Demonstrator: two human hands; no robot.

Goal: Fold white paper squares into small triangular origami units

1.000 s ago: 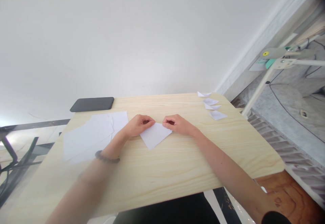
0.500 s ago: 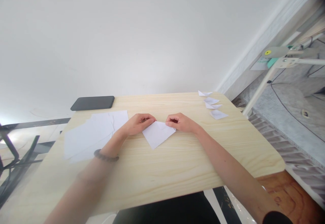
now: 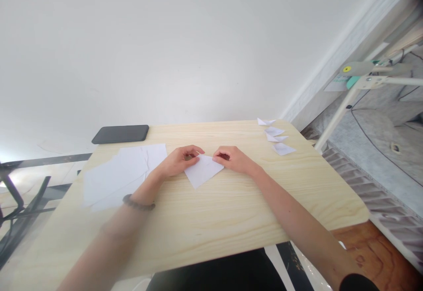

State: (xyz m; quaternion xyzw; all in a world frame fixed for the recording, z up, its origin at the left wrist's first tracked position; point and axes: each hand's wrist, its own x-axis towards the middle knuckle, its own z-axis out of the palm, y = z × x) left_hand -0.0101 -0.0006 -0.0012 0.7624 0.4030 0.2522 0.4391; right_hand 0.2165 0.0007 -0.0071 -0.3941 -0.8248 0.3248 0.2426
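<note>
A small folded sheet of white paper point(image 3: 202, 173) lies at the middle of the table, one corner pointing toward me. My left hand point(image 3: 181, 160) has the paper's left edge between thumb and fingers, the forefinger curved over the back. At the upper right edge, my right hand point(image 3: 234, 159) pinches the paper with thumb and forefinger. Both thumbs rest on its near face; the fingertips behind are partly hidden. Left of my left hand, larger loose white paper sheets point(image 3: 115, 174) overlap one another.
Several small folded white paper pieces point(image 3: 283, 149) stand in a row at the table's back right. A black phone point(image 3: 120, 134) lies at the back left. The pale wooden table point(image 3: 211, 225) meets a white wall point(image 3: 198, 53). A white metal frame point(image 3: 342, 112) stands to the right.
The folded paper has shifted slightly left and away from me. My right hand has moved a little left with it, and my left forefinger has lifted somewhat from the thumb.
</note>
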